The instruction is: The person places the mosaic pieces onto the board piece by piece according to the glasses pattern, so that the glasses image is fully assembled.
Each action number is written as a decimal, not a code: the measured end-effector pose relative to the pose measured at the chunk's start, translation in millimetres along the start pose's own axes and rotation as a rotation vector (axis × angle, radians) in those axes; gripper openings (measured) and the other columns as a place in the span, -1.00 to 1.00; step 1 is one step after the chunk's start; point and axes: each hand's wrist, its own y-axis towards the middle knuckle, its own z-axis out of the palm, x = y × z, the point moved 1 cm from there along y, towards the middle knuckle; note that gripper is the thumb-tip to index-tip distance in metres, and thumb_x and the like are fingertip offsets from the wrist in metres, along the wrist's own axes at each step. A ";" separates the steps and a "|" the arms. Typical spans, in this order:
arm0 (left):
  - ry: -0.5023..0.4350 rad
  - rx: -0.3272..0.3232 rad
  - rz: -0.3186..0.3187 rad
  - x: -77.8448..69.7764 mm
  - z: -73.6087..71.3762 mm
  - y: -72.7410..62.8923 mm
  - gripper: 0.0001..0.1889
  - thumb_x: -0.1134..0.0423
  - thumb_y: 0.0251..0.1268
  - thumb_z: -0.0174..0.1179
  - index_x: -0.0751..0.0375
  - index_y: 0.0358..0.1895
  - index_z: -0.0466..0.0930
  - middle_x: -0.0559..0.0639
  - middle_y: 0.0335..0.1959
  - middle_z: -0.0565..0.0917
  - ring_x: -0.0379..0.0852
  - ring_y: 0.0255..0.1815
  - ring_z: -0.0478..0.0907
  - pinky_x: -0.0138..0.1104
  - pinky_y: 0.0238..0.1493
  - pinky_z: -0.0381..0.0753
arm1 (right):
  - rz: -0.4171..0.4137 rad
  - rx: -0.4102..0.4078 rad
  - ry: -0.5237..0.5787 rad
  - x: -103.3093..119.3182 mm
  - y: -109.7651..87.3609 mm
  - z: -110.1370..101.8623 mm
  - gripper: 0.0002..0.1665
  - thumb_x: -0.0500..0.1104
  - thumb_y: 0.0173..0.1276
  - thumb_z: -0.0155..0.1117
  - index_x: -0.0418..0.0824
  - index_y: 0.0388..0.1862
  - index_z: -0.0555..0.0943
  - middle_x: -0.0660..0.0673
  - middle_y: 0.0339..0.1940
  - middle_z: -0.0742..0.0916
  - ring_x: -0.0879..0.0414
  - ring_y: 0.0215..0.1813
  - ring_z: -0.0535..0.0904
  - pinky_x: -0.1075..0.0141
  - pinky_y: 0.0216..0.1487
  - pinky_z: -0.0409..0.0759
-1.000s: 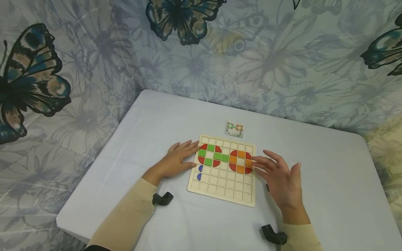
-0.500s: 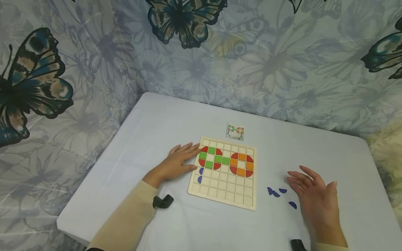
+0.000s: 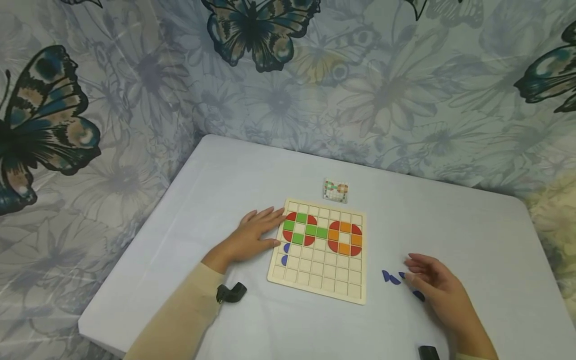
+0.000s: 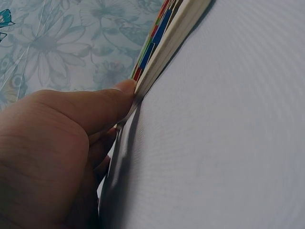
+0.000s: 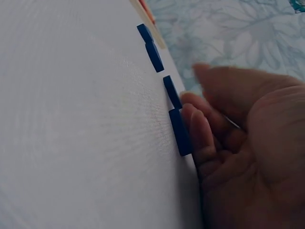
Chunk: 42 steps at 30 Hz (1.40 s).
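Observation:
My left hand (image 3: 252, 235) rests with fairly straight fingers at the left edge of a wooden grid board (image 3: 324, 288). In the left wrist view its thumb (image 4: 112, 102) touches the board's side. Red quarter-circles, green squares (image 3: 322, 232) and orange squares (image 3: 344, 249) form two rings on the grid, and two blue half-circles (image 3: 284, 260) sit below the left ring. To the right, my right hand (image 3: 443, 295) hovers over several loose blue half-circles (image 3: 394, 280), its fingers loosely bent. The right wrist view shows its thumb (image 5: 224, 78) apart from the fingers, beside the blue pieces (image 5: 180, 132).
A small pattern card (image 3: 335, 190) lies behind the board, printed with a similar coloured design. White cloth covers the table (image 3: 216, 170). A flowered butterfly curtain (image 3: 279, 105) hangs along the back and left side.
My right hand has left the board's right edge, swung right past the loose blue half-circles, then come in over them with its fingers drawn together. The left hand stays at the board.

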 end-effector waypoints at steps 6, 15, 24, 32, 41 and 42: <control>-0.003 -0.002 0.000 0.3 0.3 -0.8 -0.22 -0.09 0.62 0.28 -0.08 0.77 0.23 -0.22 0.78 0.06 -0.11 0.79 -0.17 0.05 0.70 -0.33 | 0.038 -0.031 -0.177 -0.5 -0.9 4.0 -0.47 -0.41 0.37 0.56 -0.29 0.30 0.68 -0.19 -0.01 0.81 0.27 -0.13 0.57 0.63 -0.14 0.52; 0.002 -0.002 0.001 -0.7 0.2 -0.8 -0.23 -0.10 0.63 0.27 -0.08 0.77 0.23 -0.22 0.78 0.06 -0.10 0.79 -0.18 0.05 0.70 -0.34 | 0.030 -0.052 -0.323 0.9 -0.5 6.7 -0.72 -0.38 0.36 0.59 -0.23 0.02 0.82 -0.06 -0.14 0.72 0.19 -0.23 0.53 0.56 -0.27 0.48; -0.001 -0.002 -0.006 -1.6 0.4 0.0 -0.22 -0.09 0.62 0.28 -0.06 0.77 0.23 -0.21 0.78 0.06 -0.08 0.79 -0.17 0.06 0.70 -0.34 | 0.037 -0.056 -0.367 2.1 -1.4 7.4 -0.84 -0.34 0.37 0.60 -0.22 -0.11 0.81 -0.09 -0.12 0.68 0.09 -0.21 0.49 0.49 -0.30 0.44; -0.002 0.000 -0.008 -0.9 0.2 0.3 -0.22 -0.09 0.62 0.27 -0.07 0.77 0.22 -0.22 0.78 0.06 -0.10 0.79 -0.18 0.05 0.70 -0.34 | 0.035 -0.056 -0.366 6.0 -1.6 8.8 -0.83 -0.36 0.37 0.58 -0.20 -0.13 0.78 -0.06 -0.16 0.71 0.10 -0.23 0.51 0.47 -0.31 0.47; -0.005 0.003 -0.007 -1.4 0.1 0.2 -0.22 -0.09 0.63 0.27 -0.06 0.77 0.22 -0.21 0.78 0.06 -0.11 0.79 -0.18 0.04 0.70 -0.34 | 0.104 -0.093 -0.349 11.4 -2.6 7.6 -0.82 -0.27 0.44 0.57 -0.23 -0.02 0.79 -0.13 -0.13 0.80 -0.02 -0.14 0.66 0.51 -0.24 0.50; -0.005 0.003 -0.007 -1.4 0.2 0.3 -0.22 -0.09 0.62 0.27 -0.06 0.77 0.21 -0.21 0.78 0.06 -0.11 0.79 -0.18 0.04 0.70 -0.34 | 0.121 -0.104 -0.343 11.6 -2.4 7.3 -0.82 -0.25 0.46 0.55 -0.23 0.00 0.79 -0.15 -0.09 0.80 -0.04 -0.09 0.67 0.52 -0.22 0.50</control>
